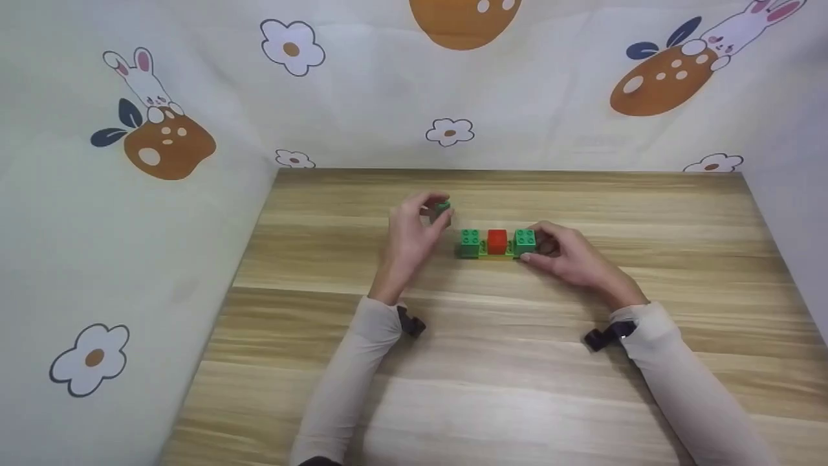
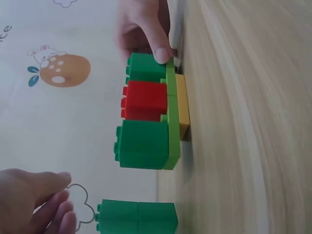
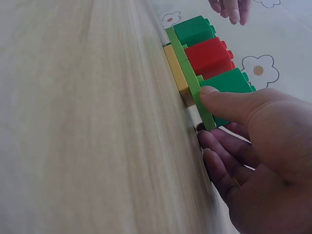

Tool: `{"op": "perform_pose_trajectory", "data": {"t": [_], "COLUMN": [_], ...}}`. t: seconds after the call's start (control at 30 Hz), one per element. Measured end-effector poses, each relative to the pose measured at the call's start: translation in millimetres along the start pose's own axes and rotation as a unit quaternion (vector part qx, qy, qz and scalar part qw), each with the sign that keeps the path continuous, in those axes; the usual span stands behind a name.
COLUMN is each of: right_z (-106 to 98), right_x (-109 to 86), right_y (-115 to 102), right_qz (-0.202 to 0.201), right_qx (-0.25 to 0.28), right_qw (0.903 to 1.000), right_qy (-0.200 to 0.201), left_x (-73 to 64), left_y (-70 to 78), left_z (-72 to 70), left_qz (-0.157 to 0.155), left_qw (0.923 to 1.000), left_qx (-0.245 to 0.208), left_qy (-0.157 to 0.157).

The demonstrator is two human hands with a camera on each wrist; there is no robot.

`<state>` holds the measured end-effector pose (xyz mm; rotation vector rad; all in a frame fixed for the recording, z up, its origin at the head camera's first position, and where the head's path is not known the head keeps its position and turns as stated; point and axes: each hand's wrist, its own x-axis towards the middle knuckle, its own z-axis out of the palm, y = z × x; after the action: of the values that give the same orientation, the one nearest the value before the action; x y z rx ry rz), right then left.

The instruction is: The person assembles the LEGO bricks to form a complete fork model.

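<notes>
In the head view, a toy brick structure carries a dark green brick (image 1: 470, 242) at its left end, a red brick (image 1: 497, 241) in the middle and another green brick (image 1: 524, 240) at its right end. Light green plates (image 2: 173, 131) lie beneath them, over a yellow brick (image 2: 183, 105). My right hand (image 1: 576, 255) grips the structure's right end, thumb on the plate's edge. My left hand (image 1: 412, 230) is raised, fingers loosely bent and holding nothing. Close by its fingertips, a stack of two green bricks (image 2: 138, 217) stands on the table, partly hidden by that hand in the head view.
The wooden table (image 1: 491, 362) meets a printed cloth wall (image 1: 362, 110) at its back edge, with more cloth at both sides. A dark wrist strap (image 1: 608, 335) sits on the right sleeve, another (image 1: 411, 321) on the left.
</notes>
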<state>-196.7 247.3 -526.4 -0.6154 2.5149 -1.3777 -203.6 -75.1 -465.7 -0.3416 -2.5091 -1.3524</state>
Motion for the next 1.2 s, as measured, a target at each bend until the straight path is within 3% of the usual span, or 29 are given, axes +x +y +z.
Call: {"op": "perform_pose_trajectory", "data": {"t": [0.17,0.3,0.43,0.67,0.87,1.2], "right_z": [0.2,-0.2,0.1,1.2,2.4,3.3], "right_x": [-0.4,-1.0,0.1,0.4,0.6,0.0], "right_y": [0.1,-1.3,-1.5,-2.2,-4.4,-1.6], "right_qz": [-0.001,0.003,-0.002,-0.011,0.014,0.006], "right_qx": [0.000,-0.005,-0.009,-0.011,-0.006,-0.023], "right_qw": [1.0000,1.0000,0.9999,0.9996,0.9997,0.9991], "right_qy": [0.003,0.002,0.011,0.023,0.020,0.036], "left_x": [3.6,4.3,4.7,2.5,1.1,1.7], "left_y": [-12.0,-21.4,-30.5,-41.8,-49.0,-49.6], "left_z": [4.3,7.7,10.0,12.8,13.2,11.7], "left_qz": [-0.023,-0.061,-0.078,-0.081,-0.081,-0.097], "left_qw": [0.9991,0.9977,0.9969,0.9964,0.9963,0.9944], "left_qx": [0.017,0.017,0.014,0.015,0.003,0.003], "left_qy": [0.032,0.023,0.003,-0.020,-0.028,-0.043]}}
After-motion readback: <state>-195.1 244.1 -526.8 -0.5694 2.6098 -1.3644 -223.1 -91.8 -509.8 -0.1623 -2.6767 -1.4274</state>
